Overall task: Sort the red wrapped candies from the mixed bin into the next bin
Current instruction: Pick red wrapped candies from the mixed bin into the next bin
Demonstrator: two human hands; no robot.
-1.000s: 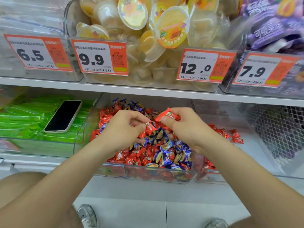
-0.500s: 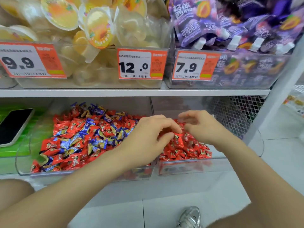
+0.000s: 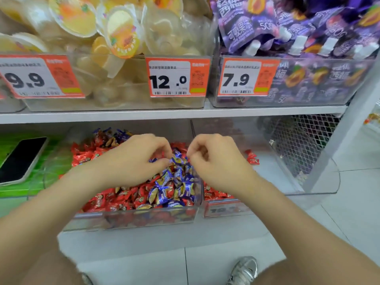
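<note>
Head view, straight down onto red wrapped candies [image 3: 115,199], heaped with blue ones [image 3: 174,188] in the mixed bin [image 3: 144,220]. Plenty of red along the near and left side of that bin, blue bunched at its right end. Both over the mixed bin's right half now, left hand [image 3: 135,159] and right hand [image 3: 216,161], curled in, tips down among the blue wrappers. Half a second back, over the next bin [image 3: 283,177] just right of the mixed bin, letting red ones go; now swung back across. Reads as one drop-off done and a fresh pick starting. More red already lying in that next bin, with one stray [image 3: 251,157] farther back. Long way to go, judging by the heap.

Hard to call either grip: curled and nearly closed, but blurred, so no telling whether pinching a wrapper or holding nothing. Most of the next bin's pile hidden behind the right wrist. Left of the mixed bin, a phone [image 3: 22,159] on green packs [image 3: 12,191], cut by the frame edge. Above it, price tags [image 3: 176,77], jelly cups [image 3: 121,33] and purple pouches [image 3: 287,27], tops cropped.
</note>
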